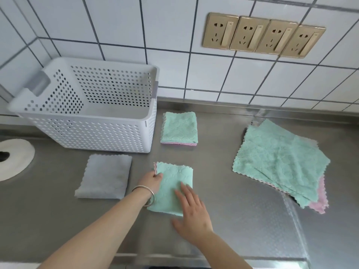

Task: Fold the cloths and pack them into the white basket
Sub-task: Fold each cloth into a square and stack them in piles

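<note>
**Both hands on a folded green cloth**

While our left hand [150,182] pinches the left edge of the folded green cloth [172,177], thumb on top and fingers curled at the pink-trimmed corner, our right hand [191,208] lies flat and open on the cloth's lower right part, gripping nothing. A metal bangle [147,193] circles our left wrist. We see this cloth lying on the steel counter [223,220]. Just to its left rests a folded grey cloth [105,176]. Farther back, a second folded green cloth sits on a pink one as a small stack [179,129], just beside the white basket [93,133], which stands upright at the back left. Well apart on the right lies a loose pile of unfolded cloths [279,162], green over pink. Four wall sockets [262,35] sit on the tiles above.
</note>
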